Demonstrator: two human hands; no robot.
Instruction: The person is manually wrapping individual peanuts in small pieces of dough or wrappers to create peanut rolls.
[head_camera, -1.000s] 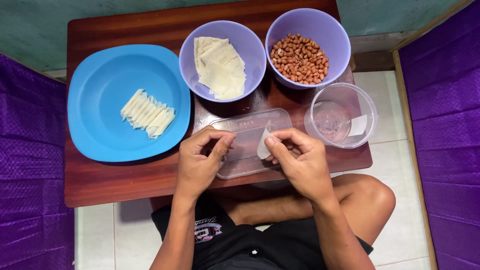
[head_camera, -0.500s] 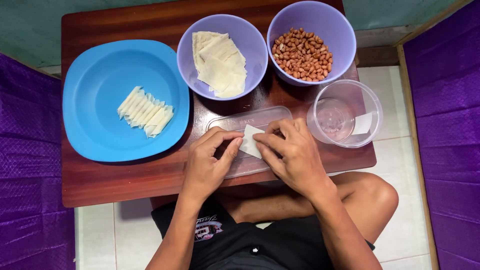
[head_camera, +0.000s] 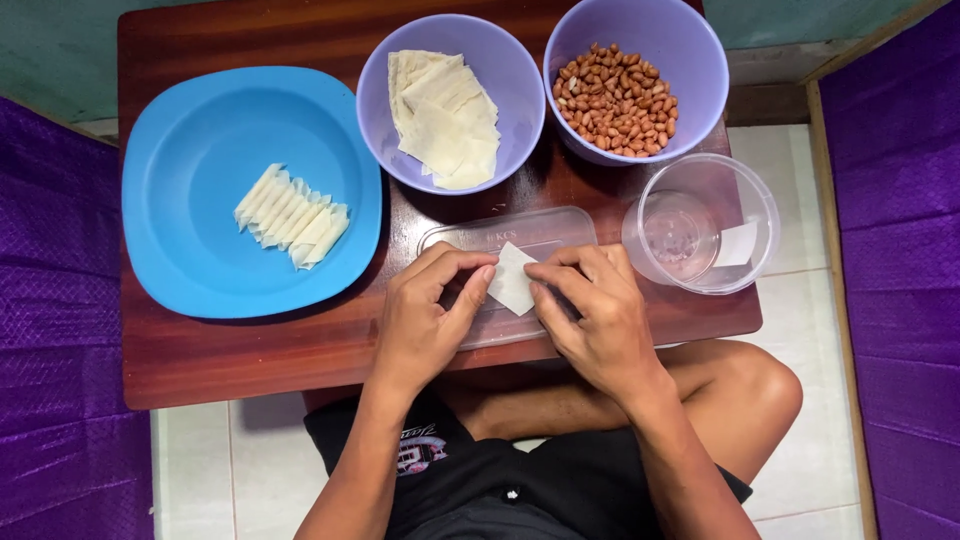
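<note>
Table (head_camera: 250, 365) of dark wood, low, over seated person's crossed legs. Blue plate (head_camera: 190, 120) at left, bearing row of folded wrappers (head_camera: 290, 215). Two purple bowls behind: one with flat wrappers (head_camera: 445, 105), one with peanuts (head_camera: 615, 98). Clear cup (head_camera: 700, 222) at right. Clear lid (head_camera: 510, 235) under hands. Left hand (head_camera: 425, 320) and right hand (head_camera: 595, 315), a second ago lifting curled wrapper piece (head_camera: 513, 280), now pinch it flat on lid, fingertips on opposite edges; piece reads as spread for folding.

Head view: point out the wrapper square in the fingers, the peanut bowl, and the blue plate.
wrapper square (head_camera: 512, 280), head view, middle of the pale sheet.
peanut bowl (head_camera: 700, 50), head view, bare purple inner wall at right.
blue plate (head_camera: 200, 150), head view, bare blue surface above the rolls.
</note>
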